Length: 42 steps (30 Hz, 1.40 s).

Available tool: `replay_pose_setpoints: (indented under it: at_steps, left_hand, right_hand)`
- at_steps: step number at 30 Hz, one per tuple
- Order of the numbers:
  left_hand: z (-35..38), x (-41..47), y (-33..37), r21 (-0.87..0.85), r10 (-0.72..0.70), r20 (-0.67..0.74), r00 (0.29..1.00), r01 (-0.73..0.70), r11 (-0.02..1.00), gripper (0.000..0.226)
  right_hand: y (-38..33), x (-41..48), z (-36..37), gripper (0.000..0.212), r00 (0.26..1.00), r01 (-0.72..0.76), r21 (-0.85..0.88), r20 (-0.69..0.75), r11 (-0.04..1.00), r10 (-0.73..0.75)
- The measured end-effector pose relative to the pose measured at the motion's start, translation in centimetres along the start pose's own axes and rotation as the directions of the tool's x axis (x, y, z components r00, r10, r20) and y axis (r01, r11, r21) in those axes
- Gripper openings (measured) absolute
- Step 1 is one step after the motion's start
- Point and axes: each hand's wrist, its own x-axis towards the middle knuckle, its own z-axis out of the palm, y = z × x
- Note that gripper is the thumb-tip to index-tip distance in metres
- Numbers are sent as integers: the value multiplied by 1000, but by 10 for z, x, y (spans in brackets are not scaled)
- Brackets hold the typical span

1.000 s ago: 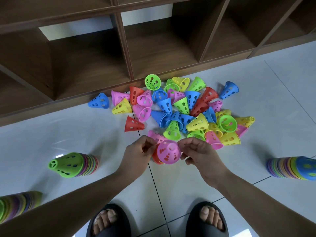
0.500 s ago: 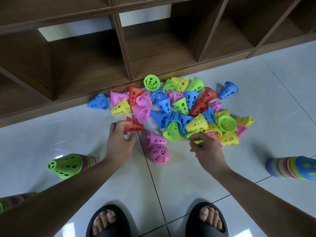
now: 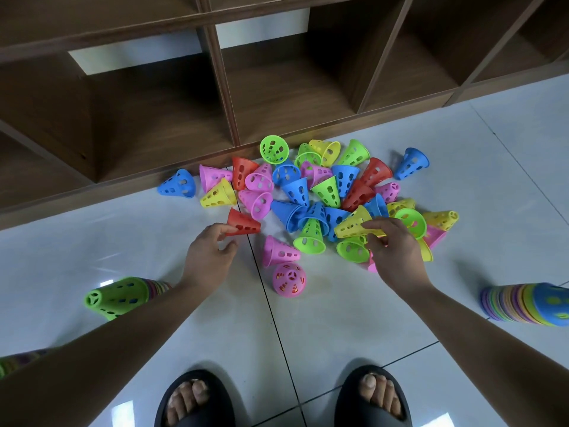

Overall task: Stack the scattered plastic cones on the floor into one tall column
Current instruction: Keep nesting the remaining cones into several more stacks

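A heap of several perforated plastic cones (image 3: 320, 192) in blue, pink, green, yellow and red lies on the white tiled floor in front of the shelf. My left hand (image 3: 209, 254) pinches a red cone (image 3: 243, 222) lying on its side at the heap's left edge. My right hand (image 3: 391, 248) has its fingers on a yellow cone (image 3: 351, 224) at the heap's right side. A short pink-topped stack (image 3: 288, 278) stands upright on the floor between my hands, with a red cone showing through its holes. A loose pink cone (image 3: 278, 251) lies just behind it.
A wooden shelf unit (image 3: 277, 87) with open compartments runs along the back. A green-topped cone column (image 3: 123, 295) lies at the left, a blue-topped one (image 3: 529, 303) at the right, a third (image 3: 15, 362) at the far left edge. My sandalled feet (image 3: 283, 399) are at the bottom.
Both hands let go of the pink-topped stack, which now stands on the floor. The left hand reached to the red cone, the right hand to the yellow cone.
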Motion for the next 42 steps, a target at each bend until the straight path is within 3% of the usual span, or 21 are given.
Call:
replay_pose_setpoints:
  at_steps: [4, 11, 13, 16, 19, 23, 30, 35, 42]
  left_hand:
    - [-5, -3, 5, -102, -9, -53, 999, 4, 995, 16]
    - [-21, -20, 7, -264, -131, -69, 989, 109, 958, 16]
    - [-25, -26, 7, -349, -178, -62, 982, 145, 926, 17]
    - [-29, -38, 9, -432, -213, -54, 975, 170, 886, 18]
    - [-30, -47, 6, -493, -234, -29, 972, 189, 849, 22]
    - [-33, -50, 13, -590, -268, 30, 963, 234, 773, 16]
    - [-27, -54, 50, -650, -161, 166, 973, 231, 724, 15]
    - [-13, -63, 71, -659, -89, 227, 970, 220, 719, 12]
    - [1, -70, 81, -604, -27, 255, 967, 181, 776, 11]
  right_hand:
    - [-6, -4, -3, 20, 998, -5, 5, -57, 1000, 5]
    - [-33, -22, -13, 15, 996, -29, 192, -74, 981, 44]
    - [-40, -29, -11, 18, 998, -49, 309, -10, 950, 54]
    - [-53, -41, -4, 23, 986, -138, 563, 153, 815, 62]
    - [-64, -57, 6, 27, 955, -242, 664, 291, 707, 53]
    - [-63, -72, 22, 20, 897, -374, 645, 434, 667, 84]
    - [-49, -71, 44, 19, 794, -585, 538, 532, 607, 294]
    - [-48, -64, 59, 20, 758, -635, 467, 529, 615, 382]
    - [-42, -60, 66, 10, 791, -580, 397, 484, 711, 374]
